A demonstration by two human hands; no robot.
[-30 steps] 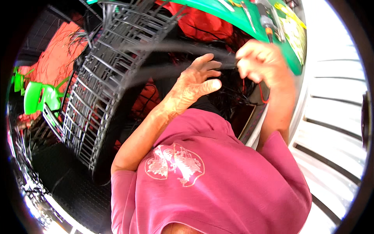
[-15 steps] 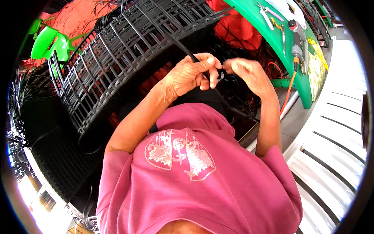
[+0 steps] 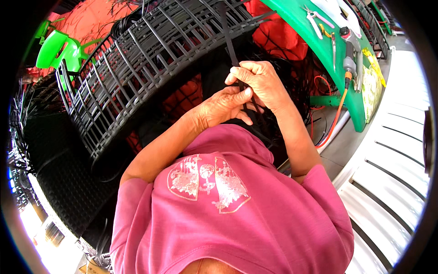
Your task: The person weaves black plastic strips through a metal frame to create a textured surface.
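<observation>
A flat black weaving strip (image 3: 230, 44) runs from the woven black frame (image 3: 137, 55) down to my hands in front of my chest. My right hand (image 3: 264, 86) is closed, pinching the strip between thumb and forefinger. Just below and left of it, my left hand (image 3: 223, 106) has the strip between its thumb and fingers; its lower fingers are loosely spread. Past the hands, the strip's lower part is hard to make out against the dark background.
On the right stands a green table (image 3: 317, 43) with pink-handled pliers (image 3: 313, 19) and a grey air tool (image 3: 349, 52) on an orange hose (image 3: 338, 114). A white slatted surface (image 3: 388, 160) lies to the right. At the far left is a green plastic chair (image 3: 64, 50).
My right hand has moved left and closed on the strip above my left hand. My left hand has dropped slightly, and the strip now stands more upright.
</observation>
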